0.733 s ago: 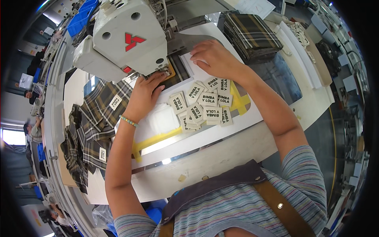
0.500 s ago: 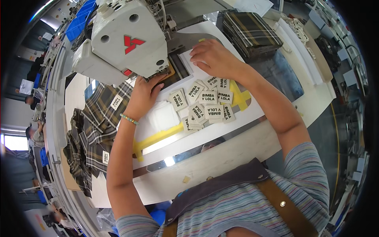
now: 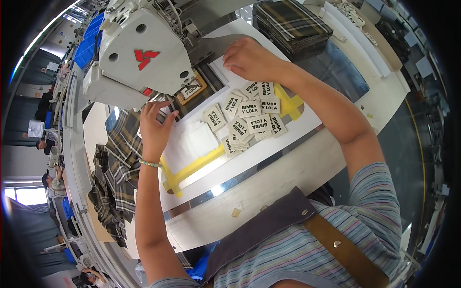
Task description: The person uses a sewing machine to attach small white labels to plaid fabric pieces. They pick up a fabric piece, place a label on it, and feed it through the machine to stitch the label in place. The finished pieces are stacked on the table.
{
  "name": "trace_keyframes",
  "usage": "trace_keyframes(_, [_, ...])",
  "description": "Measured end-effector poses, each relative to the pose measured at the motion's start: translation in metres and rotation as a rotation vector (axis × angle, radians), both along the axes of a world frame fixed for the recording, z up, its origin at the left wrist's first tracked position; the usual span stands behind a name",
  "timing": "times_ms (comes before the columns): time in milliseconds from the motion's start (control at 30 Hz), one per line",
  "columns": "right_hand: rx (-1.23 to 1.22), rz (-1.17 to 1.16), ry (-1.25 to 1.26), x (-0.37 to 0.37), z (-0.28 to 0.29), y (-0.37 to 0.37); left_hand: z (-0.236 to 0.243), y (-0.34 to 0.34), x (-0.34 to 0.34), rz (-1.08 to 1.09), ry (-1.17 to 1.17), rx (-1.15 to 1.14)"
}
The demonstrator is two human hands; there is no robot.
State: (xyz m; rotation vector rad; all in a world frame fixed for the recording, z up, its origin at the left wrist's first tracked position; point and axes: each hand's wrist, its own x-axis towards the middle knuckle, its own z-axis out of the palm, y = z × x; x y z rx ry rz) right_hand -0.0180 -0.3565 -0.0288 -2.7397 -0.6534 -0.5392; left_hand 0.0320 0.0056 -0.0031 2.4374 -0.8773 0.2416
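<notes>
On the near side of the sewing machine head (image 3: 137, 48), the left hand (image 3: 156, 125) is partly open, thumb apart from the bent fingers, with nothing visible in its hold; what the fingertips touch cannot be told. Half a second ago they reached right under the head; now they have drawn back, uncovering a pale label (image 3: 191, 90) in a yellow frame (image 3: 202, 82) at the head's lower right corner, over dark plaid cloth (image 3: 210, 77).

To the right of the head, the right hand (image 3: 250, 61) stays by the edge of the white board (image 3: 192, 193), half open with fingers loosely curled, nothing seen in its grasp, the palm turned from view.

Nearer the wearer than the head, a pile of loose labels (image 3: 249, 109) overlaps beside yellow tape (image 3: 197, 165); each is pale and rectangular with two lines of dark capitals, some partly covered. A red emblem marks the head itself.

Left of and below the head lies bunched plaid fabric (image 3: 120, 170); its labels, plain to see earlier, are now mostly behind the left hand and forearm. A plaid stack (image 3: 293, 26) stands far right of the head, its top cut by the frame.
</notes>
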Motion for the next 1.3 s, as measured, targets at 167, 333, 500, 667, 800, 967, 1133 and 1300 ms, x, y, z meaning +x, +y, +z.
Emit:
trace_keyframes(167, [0.138,0.068,-0.059,0.0,-0.001,0.01,-0.008,0.005,0.002,0.004,0.067,0.015])
trace_keyframes(333, [0.028,0.105,0.268,-0.008,0.026,0.025,-0.014,0.014,0.007,-0.026,0.185,-0.03])
trace_keyframes(500, [-0.004,0.039,0.474,-0.013,0.053,0.018,-0.027,0.009,0.016,0.021,0.106,0.014])
trace_keyframes(667, [0.031,0.114,0.186,-0.021,0.024,0.014,-0.045,-0.006,0.017,0.085,0.093,-0.167])
trace_keyframes(800, [0.02,0.128,0.054,-0.024,0.009,0.03,-0.041,-0.006,0.011,0.072,0.032,-0.173])
trace_keyframes(967, [-0.054,0.208,-0.115,-0.019,0.006,0.035,-0.035,-0.006,0.0,-0.032,-0.061,-0.152])
trace_keyframes(1133, [0.117,0.359,0.005,-0.032,0.016,0.042,-0.007,0.016,-0.016,-0.191,-0.201,-0.056])
trace_keyframes(1300, [0.196,0.271,-0.094,-0.029,0.012,0.038,-0.001,0.092,-0.013,-0.045,-0.309,0.136])
